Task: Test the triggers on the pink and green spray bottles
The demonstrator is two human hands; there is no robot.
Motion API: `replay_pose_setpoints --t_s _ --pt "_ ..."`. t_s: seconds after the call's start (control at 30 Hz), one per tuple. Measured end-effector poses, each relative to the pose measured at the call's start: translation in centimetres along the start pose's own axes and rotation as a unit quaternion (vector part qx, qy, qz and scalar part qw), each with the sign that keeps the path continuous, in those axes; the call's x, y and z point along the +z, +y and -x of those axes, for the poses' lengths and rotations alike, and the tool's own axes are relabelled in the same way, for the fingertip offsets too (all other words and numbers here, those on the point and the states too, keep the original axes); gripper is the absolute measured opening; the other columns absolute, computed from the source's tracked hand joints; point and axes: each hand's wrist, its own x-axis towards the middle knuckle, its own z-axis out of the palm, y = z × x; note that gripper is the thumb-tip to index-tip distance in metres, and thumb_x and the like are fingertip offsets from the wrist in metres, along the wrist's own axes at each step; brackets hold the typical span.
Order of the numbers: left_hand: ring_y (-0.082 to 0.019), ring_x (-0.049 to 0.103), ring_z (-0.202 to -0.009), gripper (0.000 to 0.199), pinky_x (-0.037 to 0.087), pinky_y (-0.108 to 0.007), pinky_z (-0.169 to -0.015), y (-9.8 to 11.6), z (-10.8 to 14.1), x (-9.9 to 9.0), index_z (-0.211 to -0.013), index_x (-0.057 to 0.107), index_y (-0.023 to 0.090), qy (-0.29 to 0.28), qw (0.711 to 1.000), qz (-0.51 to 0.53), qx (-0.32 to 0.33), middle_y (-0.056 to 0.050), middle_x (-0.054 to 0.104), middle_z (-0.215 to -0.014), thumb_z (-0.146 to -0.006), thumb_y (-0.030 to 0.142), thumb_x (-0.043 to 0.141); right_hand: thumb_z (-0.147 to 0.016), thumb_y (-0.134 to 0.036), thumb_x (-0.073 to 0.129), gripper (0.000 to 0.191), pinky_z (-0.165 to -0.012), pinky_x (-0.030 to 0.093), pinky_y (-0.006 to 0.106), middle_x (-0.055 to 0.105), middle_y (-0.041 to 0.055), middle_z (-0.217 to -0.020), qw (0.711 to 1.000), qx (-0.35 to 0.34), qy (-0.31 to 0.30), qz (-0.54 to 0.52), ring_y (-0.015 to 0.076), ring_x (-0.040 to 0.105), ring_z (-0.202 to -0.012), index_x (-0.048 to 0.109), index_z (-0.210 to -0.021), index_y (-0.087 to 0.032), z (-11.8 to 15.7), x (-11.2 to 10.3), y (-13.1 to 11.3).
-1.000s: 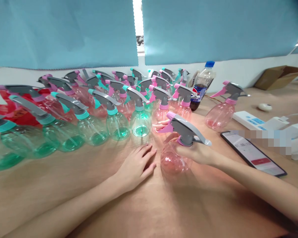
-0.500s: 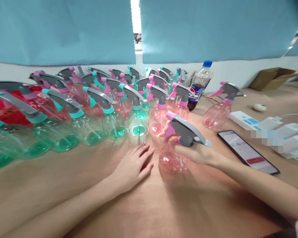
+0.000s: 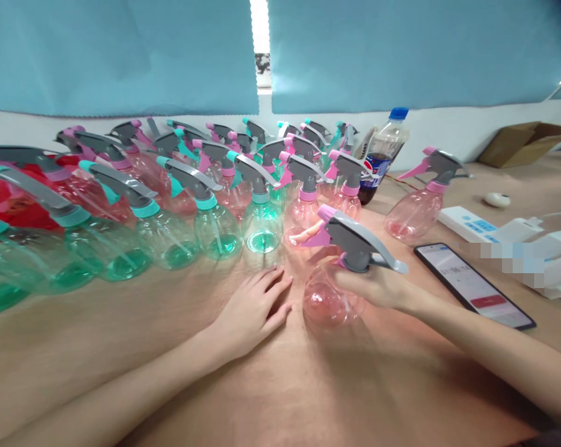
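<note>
My right hand [image 3: 378,282] is wrapped round the neck of a pink spray bottle [image 3: 329,298] with a grey and pink trigger head. A finger stretches forward at the pink trigger, and the bottle stands upright on the table [image 3: 271,397]. My left hand [image 3: 256,304] lies flat on the tabletop just left of that bottle, fingers spread, holding nothing. Beyond my hands stand a green spray bottle [image 3: 261,233] and another pink spray bottle [image 3: 303,211]. Part of my right hand is hidden behind the spray head.
Several green and pink spray bottles crowd the back and left. At the right are a lone pink spray bottle [image 3: 413,211], a phone [image 3: 471,285], a white power strip [image 3: 466,226] and a cardboard box [image 3: 517,144]. A cola bottle [image 3: 378,161] stands by the wall.
The whole view has shifted slightly, so most things sit a little further right. My right finger looks straighter at the trigger; my left hand stays flat on the table.
</note>
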Motion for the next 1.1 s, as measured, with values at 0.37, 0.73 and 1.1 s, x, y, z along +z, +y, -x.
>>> replay_pose_setpoints --t_s 0.37,0.73,1.1 --pt "-0.033 0.046 -0.133 0.045 0.042 -0.053 -0.108 0.1 0.0 0.0 -0.135 0.052 0.012 -0.001 1.0 -0.003 -0.001 -0.018 0.051 -0.143 -0.097 0.035 0.046 -0.077 -0.017 0.058 0.035 -0.064 0.058 0.035 0.067 -0.0007 -0.071 0.998 0.019 0.016 0.049 0.0237 0.067 -0.073 0.064 -0.109 -0.029 0.7 0.1 1.3" --pt "-0.032 0.047 -0.132 0.044 0.042 -0.053 -0.107 0.1 0.0 0.1 -0.134 0.053 0.014 0.011 1.0 0.007 0.001 -0.018 0.052 -0.142 -0.096 0.035 0.046 -0.078 -0.021 0.058 0.039 -0.072 0.059 0.035 0.072 0.0029 -0.094 1.0 0.0 0.02 -0.008 0.0234 0.07 -0.085 0.063 -0.116 -0.028 0.2 0.4 0.6" --pt "-0.032 0.047 -0.132 0.045 0.042 -0.051 -0.108 0.0 -0.1 0.0 -0.134 0.053 0.012 0.006 1.0 -0.001 0.003 -0.018 0.051 -0.142 -0.096 0.035 0.046 -0.078 -0.021 0.056 0.042 -0.073 0.058 0.034 0.071 0.005 -0.105 0.999 -0.013 0.04 0.025 0.0196 0.07 -0.076 0.061 -0.119 -0.024 0.3 0.4 0.8"
